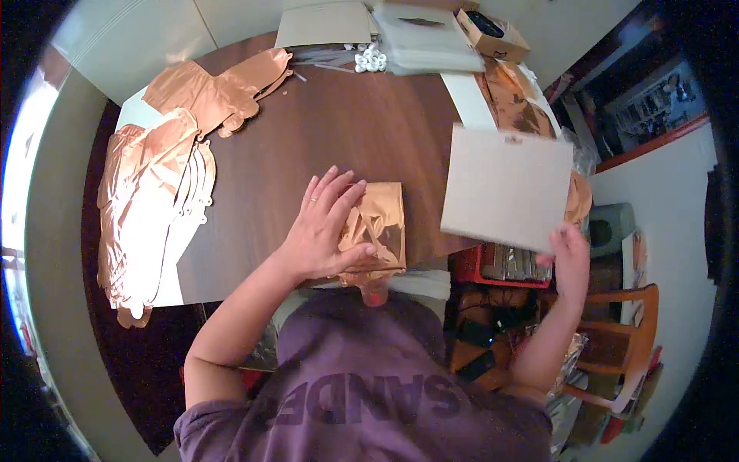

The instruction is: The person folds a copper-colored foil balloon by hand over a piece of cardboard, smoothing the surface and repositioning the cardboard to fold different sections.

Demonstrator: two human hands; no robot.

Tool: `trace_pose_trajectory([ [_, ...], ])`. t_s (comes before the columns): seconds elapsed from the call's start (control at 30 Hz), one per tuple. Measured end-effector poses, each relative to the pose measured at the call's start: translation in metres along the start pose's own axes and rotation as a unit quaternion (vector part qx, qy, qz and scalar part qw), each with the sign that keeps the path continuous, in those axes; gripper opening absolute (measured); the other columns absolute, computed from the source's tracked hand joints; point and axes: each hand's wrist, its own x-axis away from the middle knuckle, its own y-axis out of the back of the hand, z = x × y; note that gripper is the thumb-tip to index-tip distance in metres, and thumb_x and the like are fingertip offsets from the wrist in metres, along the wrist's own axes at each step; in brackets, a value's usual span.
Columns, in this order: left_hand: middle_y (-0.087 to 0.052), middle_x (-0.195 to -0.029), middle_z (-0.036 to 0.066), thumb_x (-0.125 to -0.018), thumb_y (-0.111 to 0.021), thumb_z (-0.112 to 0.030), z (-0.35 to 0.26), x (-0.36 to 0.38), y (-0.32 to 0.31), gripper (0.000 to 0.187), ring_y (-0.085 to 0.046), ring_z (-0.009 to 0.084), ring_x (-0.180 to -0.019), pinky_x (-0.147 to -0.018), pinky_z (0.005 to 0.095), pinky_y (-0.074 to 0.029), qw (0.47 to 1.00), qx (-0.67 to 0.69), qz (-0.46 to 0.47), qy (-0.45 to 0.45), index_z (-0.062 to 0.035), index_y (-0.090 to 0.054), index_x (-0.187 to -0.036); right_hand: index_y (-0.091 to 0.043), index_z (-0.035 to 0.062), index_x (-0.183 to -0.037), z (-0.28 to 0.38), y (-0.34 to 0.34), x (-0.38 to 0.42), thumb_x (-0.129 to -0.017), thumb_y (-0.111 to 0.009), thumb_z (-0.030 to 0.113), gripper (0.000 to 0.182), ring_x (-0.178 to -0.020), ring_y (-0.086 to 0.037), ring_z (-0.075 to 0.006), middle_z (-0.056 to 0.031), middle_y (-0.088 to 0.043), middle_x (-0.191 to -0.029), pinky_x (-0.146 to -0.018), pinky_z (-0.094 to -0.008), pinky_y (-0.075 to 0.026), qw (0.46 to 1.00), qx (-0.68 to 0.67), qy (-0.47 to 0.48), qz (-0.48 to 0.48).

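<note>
Table (331, 123): brown wood-grain top, far edge curved. At the left edge, copper-coloured foil sheets (162, 173) overlap, some on a white sheet (185, 262); they overhang the near left corner. Along the far edge: a pale board (323, 25), thin strips (327, 57), white round pieces (371, 58) in a cluster, and clear plastic sheets (431, 46). At the near edge, centre, lies folded copper foil (386, 212), partly overhanging.

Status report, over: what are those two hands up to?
Left hand on gold foil, partly covering it. Right hand gripping white card by a corner. More foil at left.
</note>
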Motion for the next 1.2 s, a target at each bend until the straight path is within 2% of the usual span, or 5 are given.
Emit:
trace_pose_trajectory([
  [0.27,-0.042,-0.141,0.023,-0.084,-0.061,-0.06,-0.009,0.002,-0.005,0.082,-0.031,0.0457,-0.139,-0.116,0.0615,-0.019,0.999,-0.049,-0.009,0.0,-0.0047,-0.042,-0.141,-0.061,0.0007,-0.083,0.019,-0.124,-0.056,-0.09,-0.063,0.017,0.018,-0.061,-0.061,-0.0149,-0.0069,-0.06,-0.067,-0.055,-0.0329,-0.05,0.918,0.23,0.225,0.231],
  [0.37,-0.044,-0.138,0.023,-0.087,-0.059,-0.056,-0.011,-0.001,-0.004,0.076,-0.034,0.0444,-0.137,-0.115,0.0594,-0.022,0.997,-0.075,-0.018,0.016,-0.0038,-0.043,-0.14,-0.064,-0.0004,-0.074,0.049,-0.148,-0.035,-0.084,-0.066,0.026,0.029,-0.073,-0.066,-0.0387,-0.0207,-0.067,-0.076,-0.069,-0.0456,-0.053,0.888,0.24,0.149,0.363],
  [0.57,-0.045,-0.139,0.024,-0.094,-0.052,-0.043,0.002,-0.004,-0.003,0.065,-0.036,0.0415,-0.136,-0.117,0.0514,-0.025,0.996,-0.048,-0.046,0.053,-0.0007,-0.041,-0.142,-0.068,0.0058,-0.093,0.085,-0.163,-0.026,-0.085,-0.069,0.03,0.025,-0.086,-0.066,-0.0351,-0.0153,-0.069,-0.093,-0.075,-0.0469,-0.051,0.887,0.367,0.239,0.144],
  [0.67,-0.043,-0.144,0.025,-0.096,-0.051,-0.037,0.006,-0.002,0.002,0.064,-0.036,0.0414,-0.137,-0.117,0.0482,-0.026,0.99,0.054,-0.064,0.117,0.0006,-0.037,-0.145,-0.065,0.0086,-0.111,0.076,-0.193,-0.042,-0.086,-0.069,0.031,0.035,-0.105,-0.061,-0.0324,-0.0127,-0.064,-0.112,-0.086,-0.0479,-0.048,0.82,0.25,0.515,0.023],
  [1.2,-0.041,-0.147,0.023,-0.078,-0.07,-0.048,0.005,0.052,0.026,0.078,-0.035,0.0427,-0.14,-0.115,0.0571,-0.027,0.998,-0.05,0.025,0.001,-0.0079,-0.048,-0.141,-0.061,0.0056,-0.126,0.058,-0.233,-0.071,-0.091,-0.063,0.026,0.04,-0.119,-0.053,-0.0341,-0.0144,-0.057,-0.134,-0.102,-0.0466,-0.043,0.789,0.282,0.525,0.151],
])
